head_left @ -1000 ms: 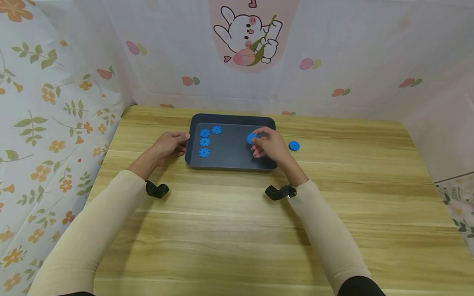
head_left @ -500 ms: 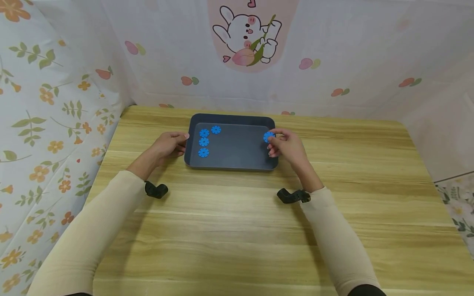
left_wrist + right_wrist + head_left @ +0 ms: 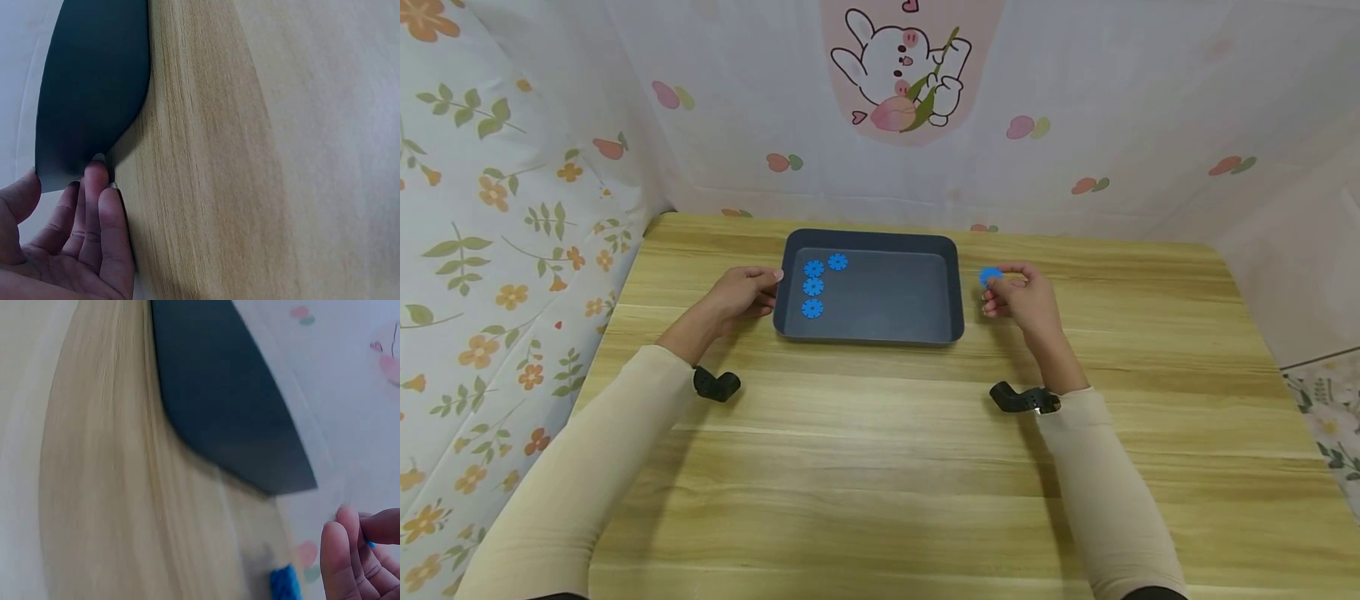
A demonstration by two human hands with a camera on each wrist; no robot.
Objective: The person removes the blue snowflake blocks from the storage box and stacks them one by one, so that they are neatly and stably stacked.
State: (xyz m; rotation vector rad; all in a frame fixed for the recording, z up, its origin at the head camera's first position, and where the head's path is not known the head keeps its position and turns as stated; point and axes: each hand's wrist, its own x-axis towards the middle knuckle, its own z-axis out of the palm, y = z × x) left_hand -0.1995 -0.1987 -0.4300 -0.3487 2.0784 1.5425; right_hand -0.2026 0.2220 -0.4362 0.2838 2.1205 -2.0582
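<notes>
A dark grey tray [image 3: 880,292] lies on the table, with several blue notched discs [image 3: 813,287] grouped at its left end. My left hand [image 3: 741,292] holds the tray's left side, thumb at the rim and fingers against the outer wall; the left wrist view shows these fingers [image 3: 94,212] at the tray corner. My right hand [image 3: 1022,296] is to the right of the tray, pinching a blue notched disc [image 3: 989,276] between thumb and fingers. In the right wrist view, a stack of blue discs [image 3: 285,584] stands on the table near that hand; in the head view the hand hides it.
The wooden table [image 3: 880,467] ends at the back against a white printed cloth [image 3: 722,125]. A floral cloth [image 3: 497,250] hangs along the left side. Black wrist cameras [image 3: 717,385] stick out from both forearms.
My right hand has moved right with the pinched disc, from over the tray to past its right edge. The left hand and the discs in the tray stay put.
</notes>
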